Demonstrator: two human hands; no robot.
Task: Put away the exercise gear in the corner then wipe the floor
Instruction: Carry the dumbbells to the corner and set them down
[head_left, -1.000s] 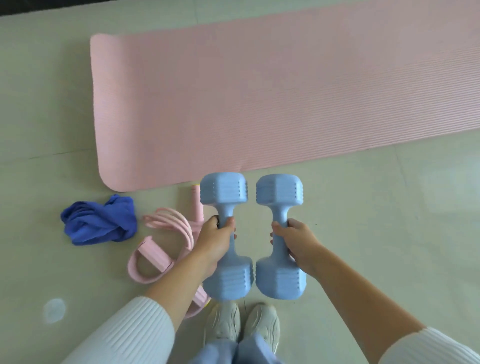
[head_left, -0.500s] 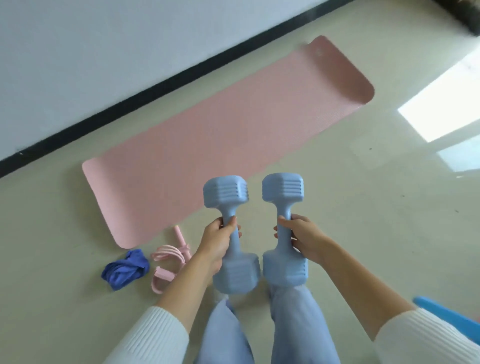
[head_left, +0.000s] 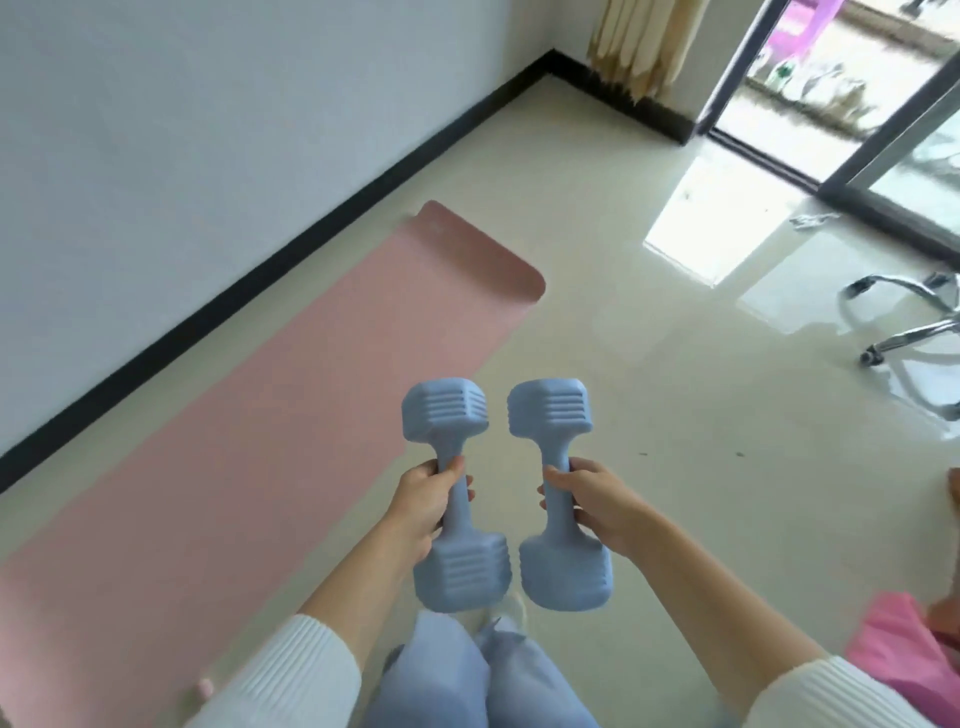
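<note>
**Item:** two pale blue dumbbells with ribbed, blocky heads and slim handles.
**Held:** your left hand (head_left: 421, 506) is wrapped round the left dumbbell (head_left: 445, 410), your right hand (head_left: 592, 506) round the right dumbbell (head_left: 550, 408).
**Place:** upright in the air, close together, just beside the pink mat (head_left: 260, 441).
**Step:** likely carrying them off.
**Next:** take them beyond the mat's far end to the corner (head_left: 550, 57) and set them down softly.
**Outstanding:** the mat lies unrolled.
</note>
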